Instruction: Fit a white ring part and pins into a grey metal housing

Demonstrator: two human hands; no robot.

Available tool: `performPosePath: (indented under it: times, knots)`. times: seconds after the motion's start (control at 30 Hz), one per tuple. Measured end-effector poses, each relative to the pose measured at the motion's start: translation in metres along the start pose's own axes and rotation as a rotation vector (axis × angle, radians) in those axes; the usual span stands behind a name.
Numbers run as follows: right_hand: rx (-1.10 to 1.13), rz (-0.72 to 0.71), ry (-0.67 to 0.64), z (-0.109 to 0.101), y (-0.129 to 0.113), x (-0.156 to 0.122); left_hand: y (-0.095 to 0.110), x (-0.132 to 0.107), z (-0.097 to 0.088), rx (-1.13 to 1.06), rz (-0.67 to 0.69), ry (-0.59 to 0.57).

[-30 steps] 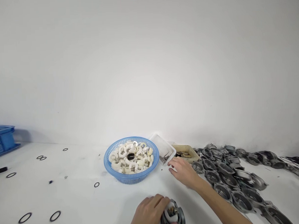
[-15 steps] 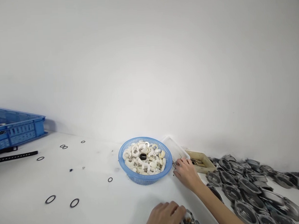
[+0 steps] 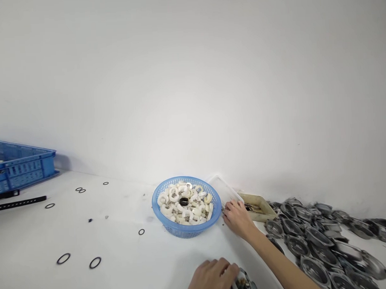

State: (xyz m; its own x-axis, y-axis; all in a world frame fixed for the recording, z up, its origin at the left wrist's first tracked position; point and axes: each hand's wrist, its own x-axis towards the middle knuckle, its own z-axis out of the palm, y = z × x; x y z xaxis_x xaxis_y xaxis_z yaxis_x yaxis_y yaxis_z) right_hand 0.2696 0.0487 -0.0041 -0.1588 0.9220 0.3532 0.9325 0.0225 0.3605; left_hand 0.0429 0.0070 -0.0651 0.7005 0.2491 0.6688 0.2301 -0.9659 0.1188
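L hand (image 3: 214, 277): closed round unit (image 3: 245, 283); cut off at btm edge of view.
Unit: white insert w/ brassy bits seen inside; judged part-assembled; rest hidden, so completeness can't be told.
R hand (image 3: 237, 217): fingers bent over near end of white tray (image 3: 225, 188), btwn basket (image 3: 157, 209) & tan tray (image 3: 265, 202); whether anything is pinched can't be told.
Castings (image 3: 314, 241): heaped at R, judged not yet worked.
Basket: piled w/ white parts (image 3: 174, 194); many left, apparently unused.
Rings (image 3: 100, 260): black, strewn loose at L.
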Motion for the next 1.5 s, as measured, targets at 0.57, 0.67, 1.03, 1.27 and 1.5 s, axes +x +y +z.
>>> performPosePath:
  times: [0.57, 0.67, 1.03, 1.27, 1.5]
  knots:
    - [0.055, -0.005, -0.027, -0.003, 0.004, 0.001, 0.000, 0.004, -0.015, 0.025, 0.030, -0.060]
    - [0.099, 0.004, -0.028, -0.005, 0.005, 0.003, 0.000, 0.003, -0.015, 0.009, 0.025, -0.087]
    - [0.761, 0.081, -0.172, -0.083, 0.010, -0.066, 0.011, 0.011, -0.044, -0.263, -0.189, -0.308]
    - [1.341, 0.227, -0.291, -0.102, -0.010, -0.114, 0.020, 0.017, -0.066, -0.466, -0.289, -0.278]
    - [1.456, 0.190, -0.312, -0.097, -0.021, -0.114, 0.023, 0.017, -0.072, -0.519, -0.354, -0.219]
